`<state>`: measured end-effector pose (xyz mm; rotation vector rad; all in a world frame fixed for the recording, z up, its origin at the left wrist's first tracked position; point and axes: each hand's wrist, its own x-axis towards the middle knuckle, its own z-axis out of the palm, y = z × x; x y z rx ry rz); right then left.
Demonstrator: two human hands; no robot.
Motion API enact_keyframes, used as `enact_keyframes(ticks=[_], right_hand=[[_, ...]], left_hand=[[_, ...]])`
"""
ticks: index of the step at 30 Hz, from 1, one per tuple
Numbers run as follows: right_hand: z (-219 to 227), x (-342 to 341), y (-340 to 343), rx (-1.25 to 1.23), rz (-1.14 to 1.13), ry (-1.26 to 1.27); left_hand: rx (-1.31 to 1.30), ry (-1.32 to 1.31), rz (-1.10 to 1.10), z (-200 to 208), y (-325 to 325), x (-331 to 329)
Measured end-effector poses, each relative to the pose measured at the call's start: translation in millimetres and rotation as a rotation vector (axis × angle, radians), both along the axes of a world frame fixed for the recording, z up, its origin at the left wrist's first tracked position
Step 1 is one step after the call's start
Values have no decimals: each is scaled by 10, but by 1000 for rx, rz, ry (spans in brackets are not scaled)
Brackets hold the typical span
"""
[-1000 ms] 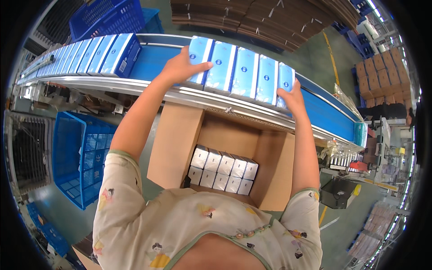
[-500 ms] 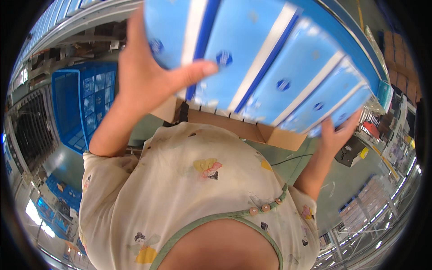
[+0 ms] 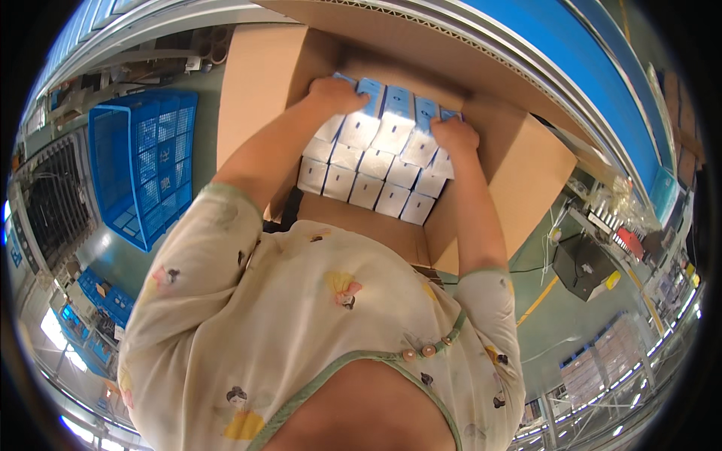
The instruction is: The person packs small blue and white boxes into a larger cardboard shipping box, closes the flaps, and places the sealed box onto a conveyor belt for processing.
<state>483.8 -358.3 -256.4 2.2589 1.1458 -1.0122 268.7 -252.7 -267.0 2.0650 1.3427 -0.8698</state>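
Note:
A row of blue-and-white plastic-wrapped packs (image 3: pixel 395 113) is inside an open cardboard box (image 3: pixel 259 98). My left hand (image 3: pixel 336 96) grips the row's left end, thumb over the top, while my right hand (image 3: pixel 456 137) presses on its right end. Between them the two hands clasp the row from both sides. In front of and below it, further packs (image 3: pixel 368 190) stand in layers with their white ends toward me. My outer fingers are hidden down between the packs and the box walls.
A blue conveyor belt (image 3: pixel 519 45) runs beyond the box. To the left, a blue plastic crate (image 3: pixel 143 169) stands on the floor. A dark box-shaped unit (image 3: pixel 583 267) and cables lie to the right. The box flaps spread outward on both sides.
The row of packs has moved from high in front of me down into the cardboard box. Both hands went down with it, and the box's interior now shows.

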Motion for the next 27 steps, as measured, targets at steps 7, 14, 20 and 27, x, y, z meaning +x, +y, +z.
enact_keyframes(ticks=[7,14,20,27], right_hand=[[-1041,208,229,173,14,349],[-496,25,397,137,101,529],[-165,240,-267,757,-354,861],[576,-381,-838,522,-578,926]], left_hand=[[-171,-261,70,-466,198,112],[-283,-566,225,398,312,-42],[-209,-1515,478,2567,703,-1228],[1376,-424,181,2425,1591,-1896]])
